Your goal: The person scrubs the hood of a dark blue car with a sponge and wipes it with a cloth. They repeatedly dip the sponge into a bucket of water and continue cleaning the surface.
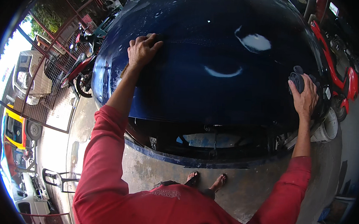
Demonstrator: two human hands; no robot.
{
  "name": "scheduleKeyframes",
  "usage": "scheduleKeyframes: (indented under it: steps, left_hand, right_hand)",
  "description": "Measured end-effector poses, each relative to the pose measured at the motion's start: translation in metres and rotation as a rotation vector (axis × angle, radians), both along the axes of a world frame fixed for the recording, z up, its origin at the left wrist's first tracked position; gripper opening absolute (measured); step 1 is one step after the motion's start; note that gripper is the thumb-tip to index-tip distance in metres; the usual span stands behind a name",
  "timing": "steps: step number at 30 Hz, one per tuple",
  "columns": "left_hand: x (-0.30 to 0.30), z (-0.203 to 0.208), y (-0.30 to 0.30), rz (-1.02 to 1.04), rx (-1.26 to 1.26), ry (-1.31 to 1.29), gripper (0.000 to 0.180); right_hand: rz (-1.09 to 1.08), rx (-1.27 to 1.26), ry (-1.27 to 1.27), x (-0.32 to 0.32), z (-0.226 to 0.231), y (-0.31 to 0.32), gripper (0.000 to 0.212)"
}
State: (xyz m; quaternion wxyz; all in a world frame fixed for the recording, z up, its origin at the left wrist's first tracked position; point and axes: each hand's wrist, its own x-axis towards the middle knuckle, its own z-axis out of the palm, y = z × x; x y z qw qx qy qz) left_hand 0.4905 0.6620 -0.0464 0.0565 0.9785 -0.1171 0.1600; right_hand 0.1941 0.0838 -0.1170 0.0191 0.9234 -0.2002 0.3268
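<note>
Head cam: L hand (143,50) lay half-curled on blue hood (176,89), grip unclear; R hand (307,96) clutched grey cloth (297,81) at hood's right edge. Prob. midway: mostly dark, pale specks (157,14) left.

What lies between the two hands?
Head view: the dark blue hood, with a pale crescent, lies between the left hand and the grey cloth at the right hand.

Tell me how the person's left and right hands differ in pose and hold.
The right hand grips a dark grey cloth; whether the left hand holds anything is hard to tell. The left hand reaches farther up the dark blue hood, while the right hand is nearer the body, by the hood's right side. Both are bare and extend from red sleeves.
</note>
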Motion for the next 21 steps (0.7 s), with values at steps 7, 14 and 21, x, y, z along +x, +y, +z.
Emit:
scheduleKeyframes:
  steps: [7,14,21]
  left_hand:
    - [-0.149,-0.006,-0.236,-0.908,-0.045,-0.179,0.065]
    - [-0.075,-0.018,-0.08,-1.061,-0.054,-0.205,0.071]
    - [-0.066,-0.004,-0.072,-0.558,-0.076,-0.212,0.06]
  right_hand:
    - [0.082,-0.003,-0.067,-0.009,0.003,0.003,0.069]
    - [0.065,0.01,-0.032,-0.006,0.001,-0.004,0.065]
    - [0.088,-0.008,-0.068,-0.005,-0.001,-0.005,0.068]
